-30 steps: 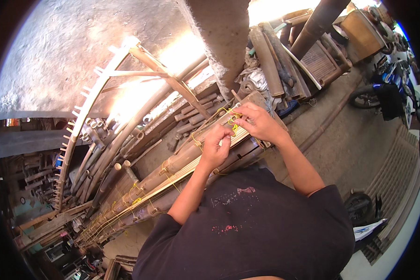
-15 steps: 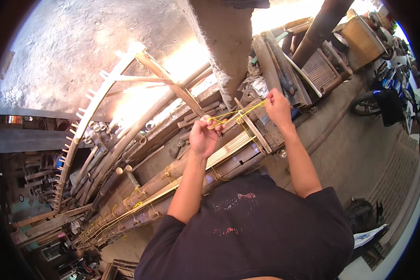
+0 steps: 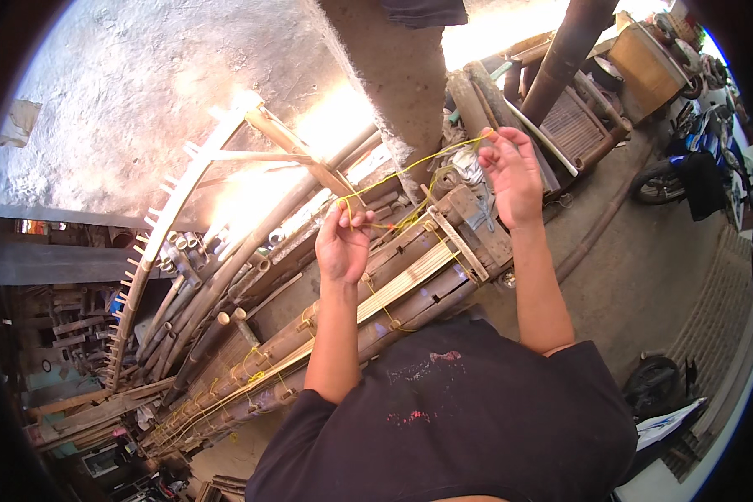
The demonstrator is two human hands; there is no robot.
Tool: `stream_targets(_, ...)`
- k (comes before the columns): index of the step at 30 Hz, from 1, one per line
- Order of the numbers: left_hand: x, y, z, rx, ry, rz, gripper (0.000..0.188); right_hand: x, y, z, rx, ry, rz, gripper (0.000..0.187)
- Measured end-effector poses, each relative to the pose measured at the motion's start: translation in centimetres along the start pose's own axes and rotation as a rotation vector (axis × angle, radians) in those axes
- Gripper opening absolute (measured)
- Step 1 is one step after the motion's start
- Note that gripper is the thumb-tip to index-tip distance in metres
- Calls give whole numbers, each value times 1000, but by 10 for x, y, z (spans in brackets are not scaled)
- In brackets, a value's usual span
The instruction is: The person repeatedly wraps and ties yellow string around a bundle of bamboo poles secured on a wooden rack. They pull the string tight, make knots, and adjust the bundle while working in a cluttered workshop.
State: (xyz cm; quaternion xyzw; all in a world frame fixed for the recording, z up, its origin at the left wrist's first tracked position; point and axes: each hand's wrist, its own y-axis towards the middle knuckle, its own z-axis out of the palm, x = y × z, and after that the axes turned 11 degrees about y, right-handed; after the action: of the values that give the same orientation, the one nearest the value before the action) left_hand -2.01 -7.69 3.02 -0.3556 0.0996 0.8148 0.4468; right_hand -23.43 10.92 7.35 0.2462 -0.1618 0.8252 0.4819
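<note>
From left hand (image 3: 343,248) up to right hand (image 3: 514,186), diagonal yellow cord (image 3: 418,163)

The cord (image 3: 431,159) is bright yellow, and the long strips (image 3: 406,283) are pale cream, lined lengthwise. Brown poles (image 3: 427,299) beside them carry purplish patches. The shirt (image 3: 510,418) is near-black, flecked with faded red and whitish marks. The wall (image 3: 142,100) is mottled grey, the pegged curved frame (image 3: 178,197) pale tan, the floor (image 3: 598,284) dull grey-brown, the motorcycle (image 3: 707,155) blue and black.
</note>
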Motion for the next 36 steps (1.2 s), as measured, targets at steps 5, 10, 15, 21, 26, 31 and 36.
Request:
stream_targets(5, -13, -4, 15, -35, -120, 3, 12, -16, -11, -14, 241, -948, -159, 21)
stream_targets(10, -14, -8, 21, 15, -170, 38, 16, -44, -50, 2, 512, -992, 46, 14)
stream_targets(15, -13, -12, 40, 34, -101, 6, 14, -82, -42, 5, 821, -1037, -135, 20)
stream_targets(21, -32, -9, 14, -24, -45, 71, 13, -65, -31, -3, 870, -1171, 170, 20)
stream_targets(26, -46, -11, 8, -125, 284, 69, 12, -55, -27, -38, 826, -1084, -21, 24)
stream_targets(31, -103, -22, -34, -140, 370, 41, 18, -55, -15, -79, 421, -824, 306, 18)
stream_targets(36, -228, -30, -55, 154, 128, 187, 25, -44, -25, -108, 248, -644, 325, 17)
